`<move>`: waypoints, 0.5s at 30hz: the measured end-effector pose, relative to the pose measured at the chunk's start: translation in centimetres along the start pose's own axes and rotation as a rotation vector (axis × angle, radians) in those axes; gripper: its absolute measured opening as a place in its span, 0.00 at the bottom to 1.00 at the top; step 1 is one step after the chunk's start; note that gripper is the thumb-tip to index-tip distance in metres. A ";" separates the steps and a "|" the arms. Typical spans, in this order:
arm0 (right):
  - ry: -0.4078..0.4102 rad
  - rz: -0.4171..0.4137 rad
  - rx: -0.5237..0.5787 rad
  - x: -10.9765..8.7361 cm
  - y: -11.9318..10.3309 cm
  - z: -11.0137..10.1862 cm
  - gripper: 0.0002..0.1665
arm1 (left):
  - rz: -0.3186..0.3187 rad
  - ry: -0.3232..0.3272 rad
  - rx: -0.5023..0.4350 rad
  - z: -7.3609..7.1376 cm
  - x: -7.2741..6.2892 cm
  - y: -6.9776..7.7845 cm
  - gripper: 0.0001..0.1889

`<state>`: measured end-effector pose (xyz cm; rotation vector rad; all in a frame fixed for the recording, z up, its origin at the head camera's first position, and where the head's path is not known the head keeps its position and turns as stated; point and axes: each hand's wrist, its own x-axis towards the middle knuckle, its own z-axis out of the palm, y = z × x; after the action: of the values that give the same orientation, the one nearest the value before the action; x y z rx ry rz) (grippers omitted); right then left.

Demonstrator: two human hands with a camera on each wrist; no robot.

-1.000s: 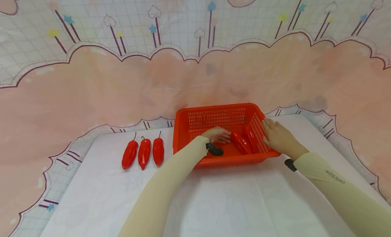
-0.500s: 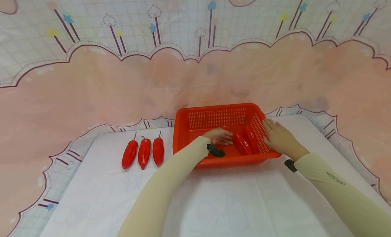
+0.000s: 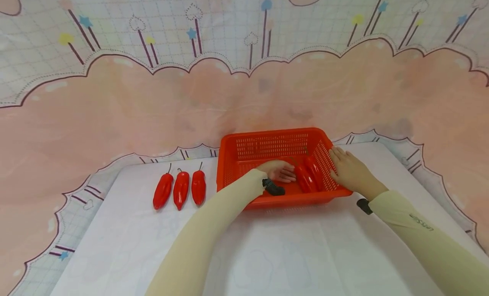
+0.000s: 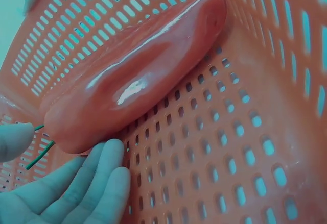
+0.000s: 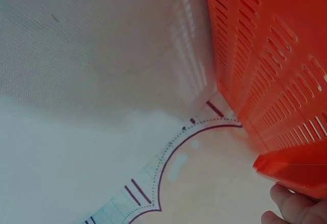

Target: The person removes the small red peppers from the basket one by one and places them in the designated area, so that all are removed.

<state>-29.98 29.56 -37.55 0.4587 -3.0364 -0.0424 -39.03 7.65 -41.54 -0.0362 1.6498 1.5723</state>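
Inside the red perforated basket (image 3: 267, 134) lie two red peppers side by side near its right wall, the nearer pepper (image 3: 305, 178) and the farther pepper (image 3: 314, 166). My left hand (image 3: 282, 171) reaches in beside them, its extended fingers (image 4: 111, 155) right at the stem end of the nearer pepper. In the left wrist view the thumb (image 4: 14, 140) stays apart from those fingers, next to the green stems. My right hand (image 3: 351, 171) rests flat along the basket's right rim from outside. Its fingertips (image 5: 287, 202) show by the rim in the right wrist view.
Three more red peppers (image 3: 180, 189) stand in a row on the white tablecloth (image 3: 275, 253), left of the basket. Behind the table hangs a patterned pink and white cloth (image 3: 172, 105), close to the basket's back wall.
My left hand has shifted right inside the basket. The nearer pepper has slid right with it, closer to the farther pepper. The right hand stays at the rim.
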 end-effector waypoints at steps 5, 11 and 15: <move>0.011 -0.004 -0.004 0.0 0.0 0.1 0.38 | -0.024 0.011 0.005 0.6 0.3 0.1 0.23; 0.001 -0.003 -0.002 0.0 0.0 0.2 0.38 | -0.035 0.016 -0.008 1.0 0.7 0.0 0.22; 0.001 0.003 -0.007 0.1 0.1 0.2 0.38 | -0.033 -0.001 -0.009 1.2 0.8 0.0 0.22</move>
<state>-30.10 29.65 -37.76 0.4528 -3.0353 -0.0522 -38.98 9.04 -41.84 -0.0673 1.6337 1.5549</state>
